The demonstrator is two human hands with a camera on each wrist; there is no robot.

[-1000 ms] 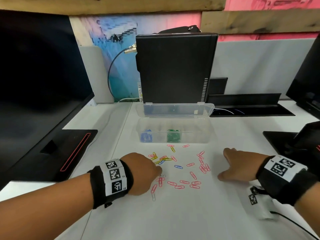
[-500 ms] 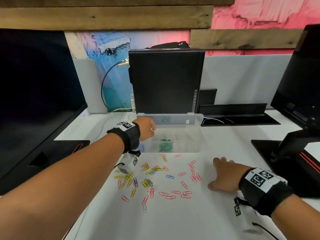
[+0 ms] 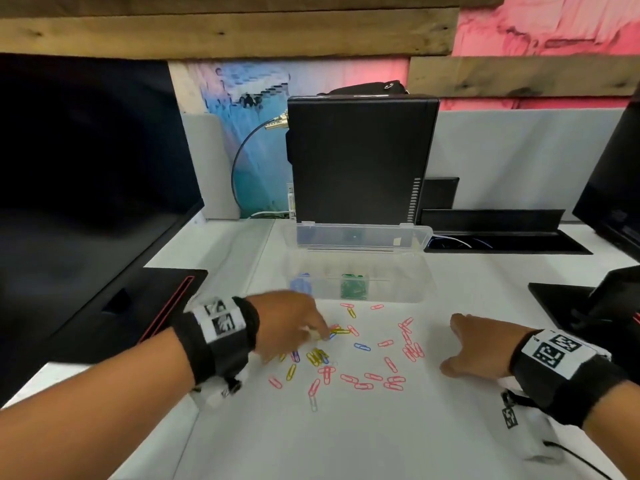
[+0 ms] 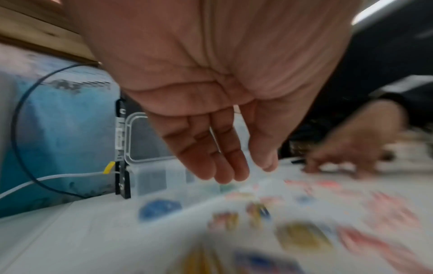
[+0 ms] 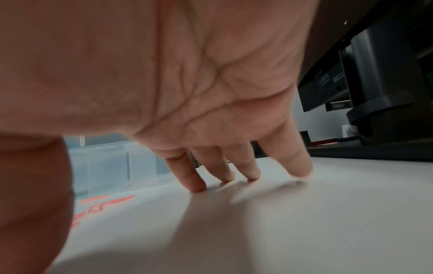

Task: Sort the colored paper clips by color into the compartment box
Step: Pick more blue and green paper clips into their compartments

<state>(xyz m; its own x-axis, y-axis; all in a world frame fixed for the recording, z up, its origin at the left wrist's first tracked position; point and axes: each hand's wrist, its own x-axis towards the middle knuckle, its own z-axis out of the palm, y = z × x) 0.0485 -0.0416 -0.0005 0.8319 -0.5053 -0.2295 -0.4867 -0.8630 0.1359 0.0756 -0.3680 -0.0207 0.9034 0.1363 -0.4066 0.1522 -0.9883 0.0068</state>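
A: From the head view, what are the hands doing?
B: The left hand (image 3: 291,323) is hanging over the scattered paper clips (image 3: 363,355) on the white table (image 3: 346,438), its fingertips reaching down at the yellow and blue ones on the heap's left side. The hand is blurred, so I cannot tell from here whether it is touching any. The right hand (image 3: 481,344) is lying palm down on the table, just to the right of the pink clips.

A: And the compartment box?
B: The compartment box (image 3: 398,289) is sitting open beyond the clips, its clear lid leaning against a black computer case (image 3: 360,157). Blue clips (image 3: 300,285) are showing in a left compartment, green clips (image 3: 352,287) in one nearer the middle.

A: What is the left wrist camera showing?
B: The left hand (image 4: 211,115) is hanging released, fingers (image 4: 206,157) nearly straight and pointing down, grasping nothing. Below them the loose clips (image 4: 302,235) are smearing into coloured blurs, and the box (image 4: 150,178) is standing behind.

A: The right wrist camera?
B: The right hand (image 5: 211,92) is resting relaxed, fingertips (image 5: 196,183) touching the tabletop, holding nothing. Pink clips (image 5: 105,202) are lying to its left, apart from it, with the box wall (image 5: 105,166) beyond them.
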